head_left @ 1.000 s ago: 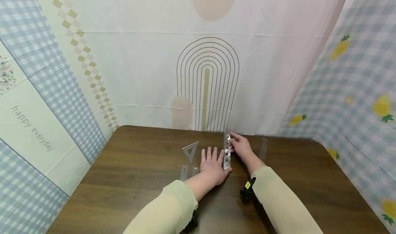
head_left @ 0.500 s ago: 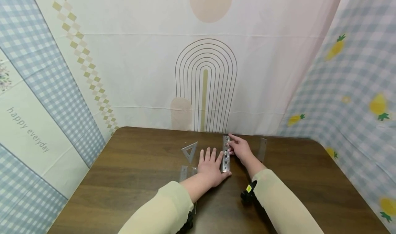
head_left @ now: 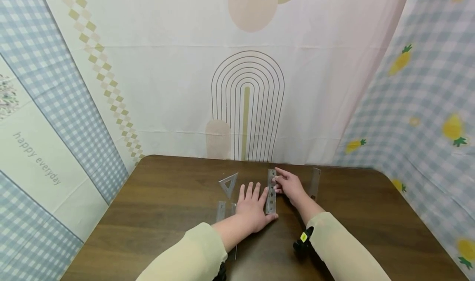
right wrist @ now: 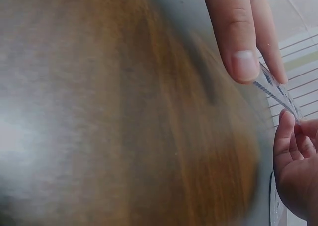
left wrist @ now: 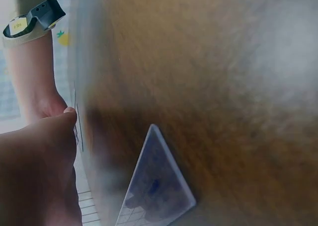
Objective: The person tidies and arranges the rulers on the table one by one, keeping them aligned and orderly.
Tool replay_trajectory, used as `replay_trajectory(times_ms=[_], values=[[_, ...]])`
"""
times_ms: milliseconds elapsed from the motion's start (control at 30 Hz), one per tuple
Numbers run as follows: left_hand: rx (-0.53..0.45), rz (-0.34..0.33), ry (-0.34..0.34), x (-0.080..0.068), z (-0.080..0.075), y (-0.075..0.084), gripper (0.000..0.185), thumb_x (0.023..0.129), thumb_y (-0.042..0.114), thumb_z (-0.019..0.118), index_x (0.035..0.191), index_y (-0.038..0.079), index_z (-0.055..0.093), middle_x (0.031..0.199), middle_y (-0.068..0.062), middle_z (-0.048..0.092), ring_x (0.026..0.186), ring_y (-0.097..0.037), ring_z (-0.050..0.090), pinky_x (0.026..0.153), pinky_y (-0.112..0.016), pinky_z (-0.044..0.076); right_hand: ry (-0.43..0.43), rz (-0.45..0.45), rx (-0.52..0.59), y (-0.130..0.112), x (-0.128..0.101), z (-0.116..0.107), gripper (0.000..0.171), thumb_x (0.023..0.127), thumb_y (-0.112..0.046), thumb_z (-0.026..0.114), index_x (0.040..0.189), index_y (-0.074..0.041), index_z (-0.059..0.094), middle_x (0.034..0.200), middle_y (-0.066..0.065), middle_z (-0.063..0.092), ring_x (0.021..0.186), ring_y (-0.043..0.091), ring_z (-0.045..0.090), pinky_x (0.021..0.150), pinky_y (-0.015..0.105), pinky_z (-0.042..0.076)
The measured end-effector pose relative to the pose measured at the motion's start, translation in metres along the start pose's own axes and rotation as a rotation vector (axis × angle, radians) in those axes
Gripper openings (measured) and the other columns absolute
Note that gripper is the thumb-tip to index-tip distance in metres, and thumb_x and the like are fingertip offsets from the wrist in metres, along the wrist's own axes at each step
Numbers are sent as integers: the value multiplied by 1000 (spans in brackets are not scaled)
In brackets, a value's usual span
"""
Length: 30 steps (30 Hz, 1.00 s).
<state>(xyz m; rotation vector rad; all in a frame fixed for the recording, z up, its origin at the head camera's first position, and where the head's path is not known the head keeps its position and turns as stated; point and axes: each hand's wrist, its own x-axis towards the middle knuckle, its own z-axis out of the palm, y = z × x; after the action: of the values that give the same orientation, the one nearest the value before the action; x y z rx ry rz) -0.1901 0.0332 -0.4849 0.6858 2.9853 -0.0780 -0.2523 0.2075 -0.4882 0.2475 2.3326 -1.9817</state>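
A clear plastic ruler with small cut-out shapes lies lengthwise near the table's far edge. My left hand is flat with fingers spread, fingertips along the ruler's left edge and thumb across its near end. On the other side my right hand pinches the ruler's right edge, index finger stretched toward the far end. In the right wrist view the right hand pinches the clear ruler strip, and the left thumb reaches its near end. The left wrist view shows the back of my left hand, in shadow.
A small clear set square lies left of the left hand. Nearer sits another clear ruler, and a clear piece with a pointed corner is partly hidden by my left forearm. A further clear ruler lies beyond the right wrist.
The ruler has shifted slightly toward me and its bright glare has faded. Both hands keep their places beside it. The head view tips up a little.
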Motion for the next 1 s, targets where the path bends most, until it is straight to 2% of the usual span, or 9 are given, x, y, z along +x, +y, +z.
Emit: replay_trajectory(times_ms=[200,633,1000], values=[[-2,23,15,-11,3,0,93,87,83,32,161,27,17,166,-5,14,152,-30,7,119,-54,3,-15,12,17,6,-10,3,47,105,-12,48,152,-11,42,117,18,64,70,12,62,64,24,55],[5,27,-26,-32,3,-2,97,85,86,30,161,26,16,166,-6,12,152,-30,6,119,-54,3,-43,21,27,7,-30,17,47,104,-11,49,150,-10,44,111,15,65,70,13,61,64,25,55],[9,26,5,-52,6,-8,100,84,86,33,160,22,23,164,-10,18,151,-31,11,119,-53,6,-41,15,37,10,-41,28,47,101,-3,51,147,-7,48,104,16,67,67,14,62,60,26,56]])
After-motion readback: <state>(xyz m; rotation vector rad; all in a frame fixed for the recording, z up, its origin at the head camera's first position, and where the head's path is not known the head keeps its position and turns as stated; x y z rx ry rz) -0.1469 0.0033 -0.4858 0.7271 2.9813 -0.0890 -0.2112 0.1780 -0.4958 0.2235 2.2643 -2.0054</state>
